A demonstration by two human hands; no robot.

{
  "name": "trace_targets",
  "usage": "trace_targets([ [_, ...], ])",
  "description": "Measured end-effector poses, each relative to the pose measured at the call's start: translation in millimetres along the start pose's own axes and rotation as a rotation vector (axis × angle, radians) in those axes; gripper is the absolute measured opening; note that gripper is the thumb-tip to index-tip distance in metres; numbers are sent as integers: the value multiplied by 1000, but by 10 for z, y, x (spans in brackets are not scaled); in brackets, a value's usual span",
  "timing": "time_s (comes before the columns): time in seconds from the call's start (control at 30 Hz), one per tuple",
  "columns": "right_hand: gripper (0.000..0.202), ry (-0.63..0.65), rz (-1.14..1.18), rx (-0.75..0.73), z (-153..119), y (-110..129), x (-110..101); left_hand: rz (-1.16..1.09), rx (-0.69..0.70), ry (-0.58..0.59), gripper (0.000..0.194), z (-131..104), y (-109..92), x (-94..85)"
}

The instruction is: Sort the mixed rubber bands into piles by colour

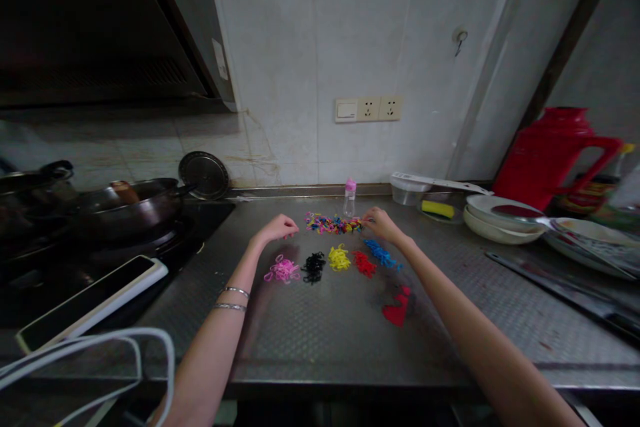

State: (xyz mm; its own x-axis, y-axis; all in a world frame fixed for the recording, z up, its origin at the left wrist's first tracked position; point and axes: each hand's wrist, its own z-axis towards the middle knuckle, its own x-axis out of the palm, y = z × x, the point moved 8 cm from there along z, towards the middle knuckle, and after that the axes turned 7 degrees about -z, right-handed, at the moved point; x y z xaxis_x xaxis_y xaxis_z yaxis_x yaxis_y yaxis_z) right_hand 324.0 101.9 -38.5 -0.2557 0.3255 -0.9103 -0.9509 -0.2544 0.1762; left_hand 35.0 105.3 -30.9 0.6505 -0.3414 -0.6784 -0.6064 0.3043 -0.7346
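Observation:
My left hand (277, 228) is over the counter, left of a mixed heap of small coloured rubber bands (333, 223). Its fingers are pinched together, with a hint of pink at the tips that is too small to make out. At the heap's right end my right hand (380, 223) has its fingers closed, and what they grip is hidden. Nearer me lie sorted piles in a row: pink bands (283, 269), black bands (314, 267), yellow bands (339, 257), red bands (365, 264) and blue bands (382, 253).
Behind the heap stands a clear bottle with a pink cap (349, 197). A red heart-shaped piece (397, 308) lies near my right forearm. Pans (133, 207) fill the stove at left; bowls (503, 223), a sponge (438, 209) and a red thermos (543, 157) stand at right.

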Motion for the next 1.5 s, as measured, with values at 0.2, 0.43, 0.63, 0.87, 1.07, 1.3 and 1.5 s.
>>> trace_targets([
  [0.2, 14, -12, 142, -139, -230, 497, -167, 1, 15, -14, 30, 24, -36, 47],
  [0.43, 11, 77, 300, -293, -467, 1067, -177, -26, 77, -37, 26, 63, -74, 83],
  [0.63, 13, 63, 338, -302, -512, 1126, -208, -34, 83, -95, 27, 67, -77, 40],
  [0.87, 18, -48, 283, -184, -440, 782, -330, 25, 121, -205, 25, 185, -99, 118],
  [1.07, 22, -95, 192, -105, -459, 517, -386, 130, 98, -161, 21, 262, -227, 362],
  [1.3, 22, -90, 139, -92, -459, 446, -336, 222, 87, -172, 19, 359, -256, 470],
  [1.5, 22, -80, 118, -81, -468, 421, -315, 150, 107, -128, 17, 316, -372, 563],
])
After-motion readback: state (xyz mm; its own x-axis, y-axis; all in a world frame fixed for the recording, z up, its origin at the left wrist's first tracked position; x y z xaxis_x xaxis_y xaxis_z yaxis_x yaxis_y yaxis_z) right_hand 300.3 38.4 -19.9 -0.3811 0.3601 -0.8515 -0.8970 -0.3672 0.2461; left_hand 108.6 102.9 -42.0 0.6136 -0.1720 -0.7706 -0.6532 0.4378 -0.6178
